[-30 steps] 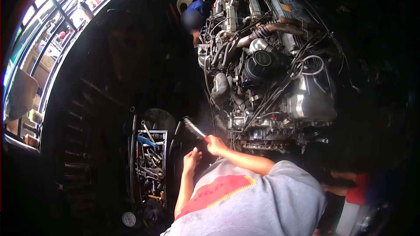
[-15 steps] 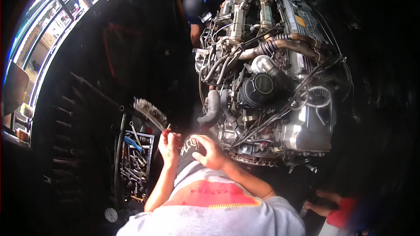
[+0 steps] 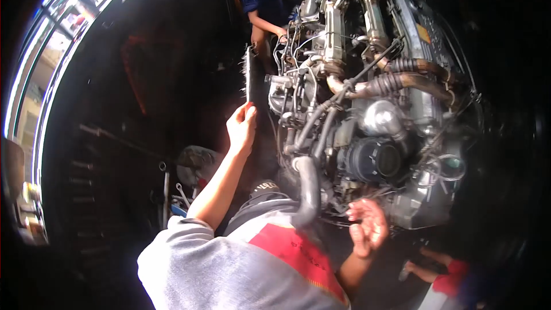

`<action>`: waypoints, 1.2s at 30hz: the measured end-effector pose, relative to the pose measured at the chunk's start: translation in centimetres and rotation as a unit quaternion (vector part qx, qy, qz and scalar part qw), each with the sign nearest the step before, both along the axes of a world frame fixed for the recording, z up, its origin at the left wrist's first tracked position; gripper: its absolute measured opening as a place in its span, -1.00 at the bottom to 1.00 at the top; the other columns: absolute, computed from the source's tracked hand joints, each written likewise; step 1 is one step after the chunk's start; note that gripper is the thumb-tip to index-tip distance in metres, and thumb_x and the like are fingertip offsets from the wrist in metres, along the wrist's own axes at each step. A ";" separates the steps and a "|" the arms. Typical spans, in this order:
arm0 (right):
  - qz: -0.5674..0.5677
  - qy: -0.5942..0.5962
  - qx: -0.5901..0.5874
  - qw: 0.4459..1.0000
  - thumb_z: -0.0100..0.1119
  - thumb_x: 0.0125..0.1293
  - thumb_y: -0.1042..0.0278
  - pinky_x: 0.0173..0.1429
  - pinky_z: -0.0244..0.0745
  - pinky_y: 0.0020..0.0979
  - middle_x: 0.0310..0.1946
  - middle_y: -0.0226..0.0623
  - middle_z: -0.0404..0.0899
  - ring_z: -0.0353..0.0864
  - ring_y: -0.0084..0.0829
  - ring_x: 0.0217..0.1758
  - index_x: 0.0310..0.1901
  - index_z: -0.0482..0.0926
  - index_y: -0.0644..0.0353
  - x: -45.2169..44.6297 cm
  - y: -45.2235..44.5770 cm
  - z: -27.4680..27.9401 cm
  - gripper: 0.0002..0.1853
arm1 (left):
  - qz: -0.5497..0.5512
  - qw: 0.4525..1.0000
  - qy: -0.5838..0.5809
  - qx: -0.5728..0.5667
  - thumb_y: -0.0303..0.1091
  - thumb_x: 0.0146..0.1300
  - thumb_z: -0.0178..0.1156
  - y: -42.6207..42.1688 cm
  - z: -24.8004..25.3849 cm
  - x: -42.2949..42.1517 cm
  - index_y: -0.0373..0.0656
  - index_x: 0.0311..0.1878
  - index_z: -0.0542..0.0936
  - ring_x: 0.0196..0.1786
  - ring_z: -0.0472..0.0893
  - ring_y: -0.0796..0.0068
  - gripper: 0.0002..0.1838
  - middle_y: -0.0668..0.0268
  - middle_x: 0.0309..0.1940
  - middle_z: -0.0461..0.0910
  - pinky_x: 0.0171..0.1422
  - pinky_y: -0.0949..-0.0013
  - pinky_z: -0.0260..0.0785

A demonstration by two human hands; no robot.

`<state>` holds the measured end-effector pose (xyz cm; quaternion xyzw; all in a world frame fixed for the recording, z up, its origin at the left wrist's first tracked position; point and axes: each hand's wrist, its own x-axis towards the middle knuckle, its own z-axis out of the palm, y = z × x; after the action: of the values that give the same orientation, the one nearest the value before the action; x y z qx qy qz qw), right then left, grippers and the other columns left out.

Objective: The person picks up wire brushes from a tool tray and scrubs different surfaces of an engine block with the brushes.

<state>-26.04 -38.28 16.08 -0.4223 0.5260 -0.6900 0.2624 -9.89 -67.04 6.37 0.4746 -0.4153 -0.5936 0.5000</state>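
**Brush held beside the engine, free hand open at its near end**

The brush (image 3: 248,77) is on the left side of the engine (image 3: 334,37), apart from it, its bristles facing away from the metalwork. The left hand (image 3: 241,132) pinches the red handle between thumb and fingers, low down, so the head could swing. A firmer grip nearer the bristles, with the wrist turned to bring them round to the engine, would give better control. Short, light strokes would suit the thin lines on that side, where bristles could snag.

The right hand (image 3: 370,231) is at the engine's near end, its fingers spread and slightly curled, holding nothing visible; whether it touches the engine I cannot tell. It could steady the body, provided it bears on solid casting rather than hoses.

In the way: a grey pipe (image 3: 310,186) juts from the engine's near left corner, between the hands, and a looped cable (image 3: 450,166) lies over the near right part. A co-worker (image 3: 252,0) is at the far left, one hand (image 3: 281,33) at the engine's side, so strokes that way need care. Wrenches (image 3: 165,186) are left of the engine, and another person (image 3: 449,284) is beyond its near right corner.
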 end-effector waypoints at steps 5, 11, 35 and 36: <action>-0.176 0.087 0.131 0.972 0.05 0.06 0.55 -0.16 0.34 -0.55 -0.27 -0.17 0.48 0.44 -0.53 -0.30 0.02 0.33 0.42 0.9 -6.5 2.3 -0.58 | -0.104 0.991 -0.014 0.078 -0.15 0.22 0.05 -8.6 -0.1 -1.4 -0.13 -0.25 0.51 -0.66 0.26 0.76 -0.76 0.43 -0.54 0.42 -0.67 0.68 0.00; -0.249 0.133 0.251 0.926 0.07 0.09 0.48 -0.18 0.33 -0.57 -0.27 -0.22 0.49 0.44 -0.56 -0.32 0.01 0.35 0.39 1.8 -8.1 3.3 -0.59 | -0.114 0.984 0.020 0.138 -0.15 0.26 -0.01 -13.2 -4.6 -2.0 -0.16 -0.21 0.50 -0.66 0.27 0.73 -0.73 0.38 -0.50 0.46 -0.68 0.66 0.03; -0.582 0.038 0.461 0.669 -0.19 0.25 0.00 -0.06 0.32 -0.29 -0.19 -0.29 0.48 0.45 -0.31 -0.17 -0.20 0.48 0.11 -5.4 -12.2 3.2 -0.63 | -0.108 0.970 -0.074 0.206 -0.34 0.20 0.00 -13.1 -19.1 2.5 -0.34 -0.11 0.48 -0.34 0.55 0.37 -0.72 0.12 -0.39 0.53 -0.22 0.41 0.37; -0.576 0.070 0.481 0.657 -0.23 0.26 0.03 -0.02 0.32 -0.26 -0.13 -0.25 0.47 0.44 -0.27 -0.12 -0.12 0.47 0.11 -7.6 -8.9 3.4 -0.62 | -0.096 0.968 -0.059 0.223 -0.35 0.20 0.00 -12.8 -19.8 2.1 -0.34 -0.12 0.48 -0.34 0.55 0.38 -0.72 0.12 -0.39 0.54 -0.22 0.41 0.37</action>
<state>-33.59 -47.18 19.51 0.1037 0.9392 -0.3221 -0.0586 -7.75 -79.84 -13.43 0.5662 -0.3447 -0.6875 0.2967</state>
